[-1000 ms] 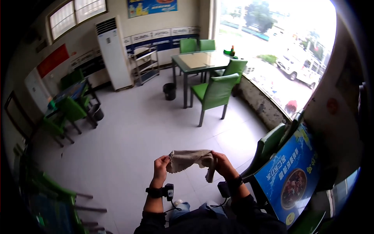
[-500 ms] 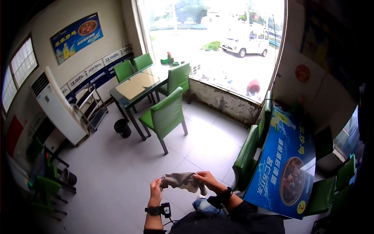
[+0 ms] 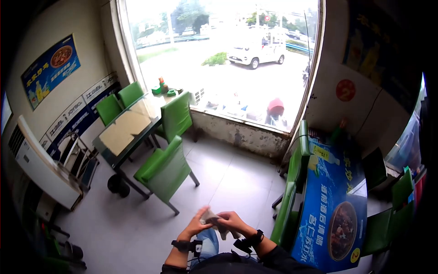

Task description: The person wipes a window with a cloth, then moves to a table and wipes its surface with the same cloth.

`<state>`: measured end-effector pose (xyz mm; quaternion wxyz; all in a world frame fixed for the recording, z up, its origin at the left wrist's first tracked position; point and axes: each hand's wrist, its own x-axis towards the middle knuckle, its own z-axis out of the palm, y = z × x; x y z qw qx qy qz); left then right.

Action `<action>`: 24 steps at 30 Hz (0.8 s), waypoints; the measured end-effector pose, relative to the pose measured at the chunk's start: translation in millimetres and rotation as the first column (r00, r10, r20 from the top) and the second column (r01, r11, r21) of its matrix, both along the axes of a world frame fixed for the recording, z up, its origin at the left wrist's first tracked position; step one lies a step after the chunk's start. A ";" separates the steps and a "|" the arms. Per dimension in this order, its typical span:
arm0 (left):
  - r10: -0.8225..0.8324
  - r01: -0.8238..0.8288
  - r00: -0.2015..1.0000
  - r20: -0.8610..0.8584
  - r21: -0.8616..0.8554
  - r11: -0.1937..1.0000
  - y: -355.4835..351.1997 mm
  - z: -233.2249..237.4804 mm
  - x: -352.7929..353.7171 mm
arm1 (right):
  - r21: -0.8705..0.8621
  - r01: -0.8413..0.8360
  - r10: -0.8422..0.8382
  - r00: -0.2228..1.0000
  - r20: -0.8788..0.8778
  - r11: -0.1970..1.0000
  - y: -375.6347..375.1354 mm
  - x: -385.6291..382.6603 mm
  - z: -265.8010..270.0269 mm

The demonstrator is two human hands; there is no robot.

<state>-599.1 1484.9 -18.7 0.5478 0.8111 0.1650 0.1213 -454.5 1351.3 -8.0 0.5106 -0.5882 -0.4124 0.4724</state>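
Observation:
A grey-brown cloth (image 3: 222, 231) is bunched up between my two hands, low in the middle of the view. My left hand (image 3: 197, 223) has its fingers closed on the cloth's left part. Close beside it, my right hand (image 3: 232, 222) grips the cloth from the right. A loose end of the cloth hangs below my right hand. Both wrists wear dark straps with small devices.
A green chair (image 3: 166, 171) stands ahead, beside a glass-topped table (image 3: 125, 130) with a dark bin (image 3: 118, 186) near it. On the right are a blue printed table (image 3: 315, 205) and more green chairs (image 3: 288, 208). A large window (image 3: 219, 55) is in front.
My hands have come together, and the cloth, stretched out between them before, is now bunched. The view has turned right, so the room's furniture sits further left.

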 end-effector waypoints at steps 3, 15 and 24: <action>-0.225 0.233 0.972 0.068 -0.143 0.962 45.4 -9.7 55.8 | -0.001 0.023 -0.023 0.999 0.038 1.000 29.3 41.0 -6.8; -0.578 0.564 0.790 -0.205 -0.128 0.816 227.9 -17.5 240.5 | -0.064 0.110 -0.105 0.992 0.065 0.992 128.4 186.1 14.5; -0.527 0.509 0.804 -0.275 -0.138 0.850 283.5 -10.4 376.8 | -0.319 0.315 -0.083 0.816 0.572 0.894 159.2 355.4 -18.8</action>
